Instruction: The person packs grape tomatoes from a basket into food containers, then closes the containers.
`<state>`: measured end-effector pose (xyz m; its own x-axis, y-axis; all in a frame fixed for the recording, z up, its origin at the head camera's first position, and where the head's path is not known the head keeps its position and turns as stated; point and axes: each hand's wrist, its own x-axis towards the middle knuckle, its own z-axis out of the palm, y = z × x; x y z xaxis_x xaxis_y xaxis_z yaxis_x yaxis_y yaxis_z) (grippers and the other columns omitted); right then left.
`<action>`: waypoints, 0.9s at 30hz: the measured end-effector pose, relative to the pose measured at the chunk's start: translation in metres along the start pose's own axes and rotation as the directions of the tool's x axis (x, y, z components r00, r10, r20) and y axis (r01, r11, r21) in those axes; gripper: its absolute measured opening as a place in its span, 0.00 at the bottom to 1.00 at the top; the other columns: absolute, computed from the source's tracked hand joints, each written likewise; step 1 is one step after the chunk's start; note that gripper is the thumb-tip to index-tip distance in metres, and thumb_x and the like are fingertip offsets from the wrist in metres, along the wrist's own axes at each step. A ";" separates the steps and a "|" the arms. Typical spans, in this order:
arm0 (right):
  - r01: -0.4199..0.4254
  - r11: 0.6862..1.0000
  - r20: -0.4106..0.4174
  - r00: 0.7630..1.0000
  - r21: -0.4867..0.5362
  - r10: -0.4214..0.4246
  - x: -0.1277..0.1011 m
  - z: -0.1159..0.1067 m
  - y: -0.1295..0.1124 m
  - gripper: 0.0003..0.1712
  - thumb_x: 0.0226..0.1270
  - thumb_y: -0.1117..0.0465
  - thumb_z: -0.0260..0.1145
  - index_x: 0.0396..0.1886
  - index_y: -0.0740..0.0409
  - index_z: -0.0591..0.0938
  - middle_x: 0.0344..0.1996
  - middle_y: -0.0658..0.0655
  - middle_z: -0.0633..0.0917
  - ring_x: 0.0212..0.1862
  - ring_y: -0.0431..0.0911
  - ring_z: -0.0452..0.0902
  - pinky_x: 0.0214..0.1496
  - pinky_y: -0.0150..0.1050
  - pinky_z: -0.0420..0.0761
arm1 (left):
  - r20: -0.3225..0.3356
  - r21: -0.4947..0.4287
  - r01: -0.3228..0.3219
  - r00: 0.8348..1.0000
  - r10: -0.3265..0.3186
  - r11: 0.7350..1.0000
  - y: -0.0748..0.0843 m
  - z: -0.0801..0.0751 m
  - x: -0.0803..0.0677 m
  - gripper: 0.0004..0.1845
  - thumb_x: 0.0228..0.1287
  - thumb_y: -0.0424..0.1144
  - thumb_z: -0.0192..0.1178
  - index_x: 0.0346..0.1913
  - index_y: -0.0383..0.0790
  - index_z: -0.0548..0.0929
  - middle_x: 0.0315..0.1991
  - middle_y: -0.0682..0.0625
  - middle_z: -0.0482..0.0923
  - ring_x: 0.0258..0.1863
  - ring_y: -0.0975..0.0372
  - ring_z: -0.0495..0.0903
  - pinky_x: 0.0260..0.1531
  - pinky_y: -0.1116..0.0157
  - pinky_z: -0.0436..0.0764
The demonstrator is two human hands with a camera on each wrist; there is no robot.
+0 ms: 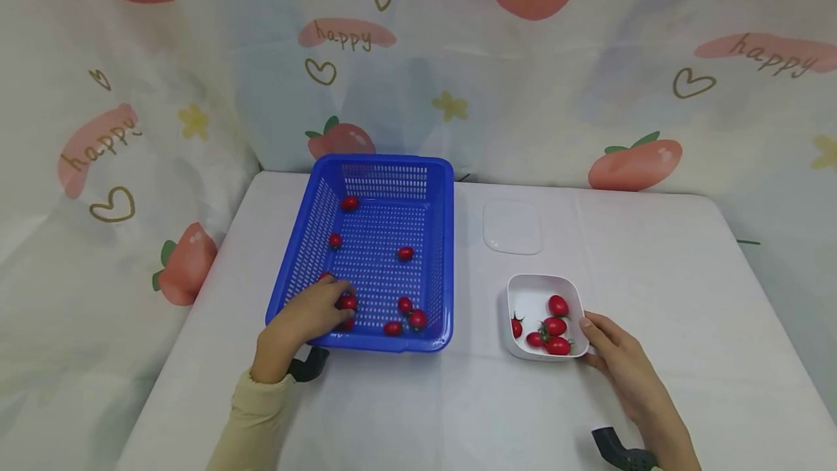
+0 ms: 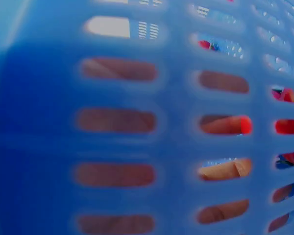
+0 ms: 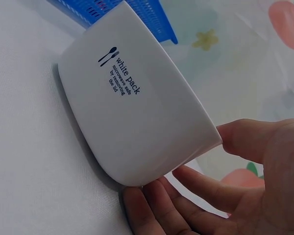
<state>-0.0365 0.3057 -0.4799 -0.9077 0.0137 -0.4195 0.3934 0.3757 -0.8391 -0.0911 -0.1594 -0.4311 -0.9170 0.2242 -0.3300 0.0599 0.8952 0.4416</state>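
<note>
Tomato (image 1: 348, 302) sits pinched at left hand's (image 1: 307, 315) fingertip grip.

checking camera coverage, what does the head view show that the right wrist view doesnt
Only the head view shows the red cherry tomatoes inside the white plastic bowl, the left hand reaching into the blue slotted plastic basket, and the clear lid. Only the right wrist view shows the "white pack" print on the bowl's outer wall. Both show the right hand at the bowl's corner.
</note>
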 end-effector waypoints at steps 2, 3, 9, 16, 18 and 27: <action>0.003 1.000 -0.001 1.000 -0.002 -0.003 0.000 0.000 0.000 0.41 0.86 0.43 0.48 0.79 0.71 0.57 0.79 0.74 0.57 0.47 0.16 0.68 0.50 0.20 0.81 | 0.001 -0.009 0.013 1.000 -0.013 1.000 0.000 0.000 0.001 0.13 0.69 0.38 0.67 0.54 0.40 0.85 0.48 0.43 0.81 0.46 0.52 0.79 0.55 0.47 0.84; 0.002 1.000 -0.002 1.000 -0.003 -0.002 0.000 0.000 -0.001 0.41 0.86 0.43 0.48 0.79 0.71 0.57 0.79 0.74 0.58 0.48 0.16 0.69 0.50 0.20 0.81 | 0.002 -0.012 0.018 1.000 -0.018 1.000 0.000 0.001 0.001 0.13 0.69 0.37 0.68 0.53 0.40 0.85 0.48 0.43 0.81 0.45 0.52 0.79 0.54 0.47 0.84; -0.006 1.000 -0.010 1.000 -0.013 0.006 0.000 0.001 -0.002 0.41 0.85 0.42 0.48 0.80 0.70 0.57 0.80 0.73 0.57 0.49 0.18 0.68 0.50 0.19 0.80 | 0.026 -0.034 0.053 0.998 -0.052 0.998 0.001 0.002 0.003 0.13 0.69 0.36 0.67 0.55 0.38 0.85 0.47 0.43 0.85 0.43 0.54 0.80 0.54 0.49 0.85; -0.020 1.000 -0.018 1.000 -0.012 0.020 -0.001 0.001 -0.004 0.41 0.85 0.42 0.47 0.80 0.69 0.57 0.80 0.72 0.57 0.47 0.17 0.68 0.50 0.18 0.79 | -0.017 -0.026 0.037 0.999 -0.037 0.999 0.003 0.001 0.004 0.14 0.70 0.37 0.68 0.55 0.38 0.85 0.44 0.45 0.86 0.40 0.56 0.81 0.50 0.52 0.86; -0.026 1.000 -0.017 1.000 -0.011 0.026 0.000 0.001 -0.003 0.41 0.85 0.42 0.47 0.80 0.69 0.57 0.81 0.72 0.56 0.47 0.17 0.68 0.50 0.18 0.79 | -0.050 -0.008 0.026 0.998 -0.027 1.000 0.003 0.003 0.004 0.15 0.70 0.38 0.68 0.56 0.39 0.85 0.43 0.46 0.86 0.40 0.56 0.81 0.49 0.53 0.86; -0.003 1.000 -0.017 1.000 0.000 0.003 -0.002 0.002 -0.003 0.41 0.85 0.42 0.48 0.79 0.70 0.58 0.80 0.73 0.57 0.47 0.15 0.69 0.50 0.18 0.80 | -0.285 0.018 -0.010 0.958 0.015 1.000 0.002 0.008 -0.003 0.21 0.71 0.43 0.68 0.62 0.38 0.82 0.50 0.42 0.86 0.48 0.51 0.85 0.52 0.48 0.87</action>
<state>-0.0355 0.3030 -0.4774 -0.9089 0.0300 -0.4158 0.3958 0.3756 -0.8380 -0.0848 -0.1552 -0.4353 -0.9903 0.1187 -0.0719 0.0767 0.8998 0.4295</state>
